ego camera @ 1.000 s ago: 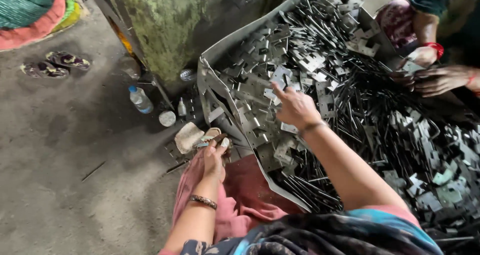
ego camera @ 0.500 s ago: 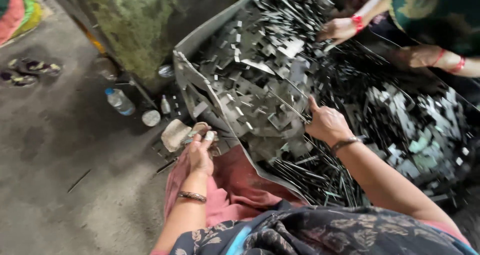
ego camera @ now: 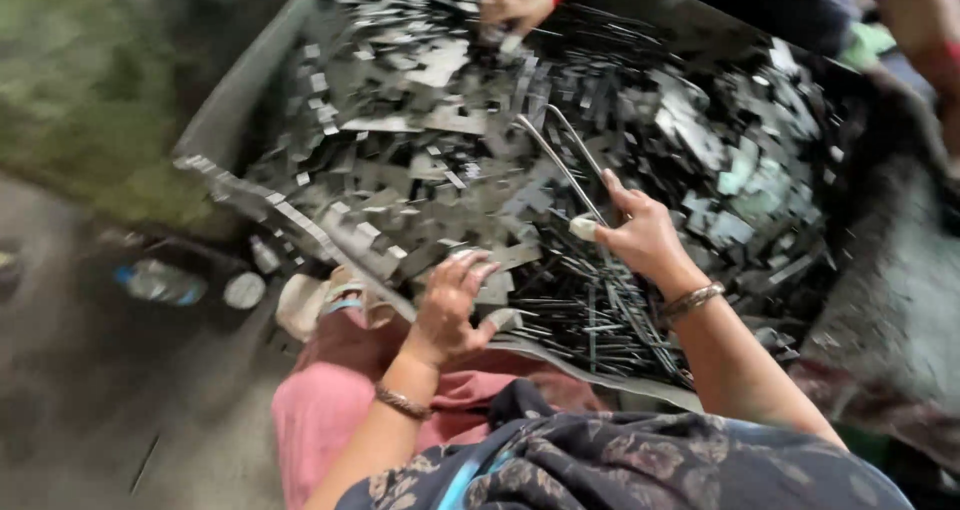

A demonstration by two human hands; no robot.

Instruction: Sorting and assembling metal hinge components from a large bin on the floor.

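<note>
The right hand (ego camera: 640,235) is clenched around a long bent metal rod (ego camera: 560,160), which slants up and to the far left over the heap of flat metal scraps (ego camera: 420,160). The left hand (ego camera: 450,310) hovers with fingers spread and loose, holding nothing, at the near edge of the grey tray (ego camera: 230,120). Far off, another person's hand (ego camera: 515,5) touches the scraps.

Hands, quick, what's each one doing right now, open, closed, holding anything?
Left hand: open, fingers spread, empty, over the metal scraps.
Right hand: closed on a long bent metal rod.
</note>
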